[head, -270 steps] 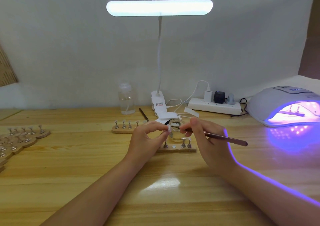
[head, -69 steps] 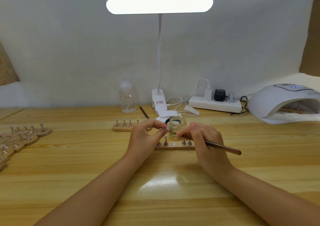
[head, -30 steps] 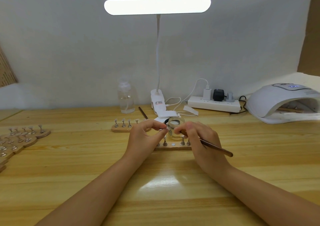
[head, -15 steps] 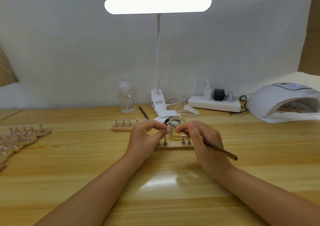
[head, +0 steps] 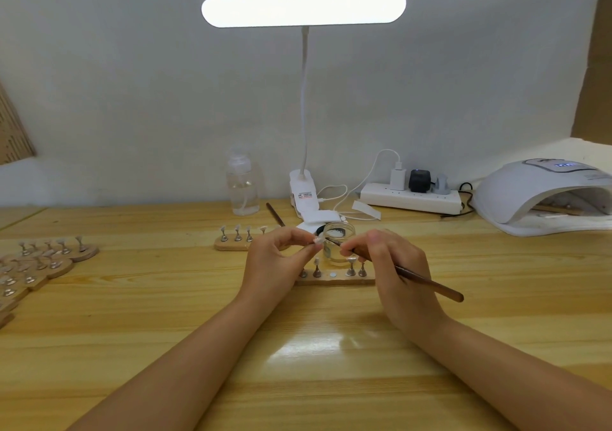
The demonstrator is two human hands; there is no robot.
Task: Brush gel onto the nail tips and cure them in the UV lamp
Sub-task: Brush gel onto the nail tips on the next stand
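Observation:
My left hand (head: 276, 258) pinches a small nail tip (head: 317, 240) on its stand, lifted above the table. My right hand (head: 394, 270) grips a brown-handled brush (head: 430, 285) like a pen, and the bristle end touches the nail tip. Just behind them stands an open glass jar of clear gel (head: 338, 243). Below lies a wooden holder strip (head: 334, 278) with several nail tips on metal stands and one bare magnet spot. At the far right sits the white UV lamp (head: 543, 195), dark inside, with another strip partly visible in its opening.
A second wooden strip of nail tips (head: 236, 240) lies left of the jar. Several more strips (head: 43, 261) are stacked at the left edge. At the back stand a clear bottle (head: 241, 185), a clip desk lamp (head: 304, 192), a spare brush (head: 275, 213) and a power strip (head: 410, 195).
The UV lamp's purple light, on nine seconds ago, has gone out. The brush has moved slightly against the nail tip; my left hand still holds it in the same place.

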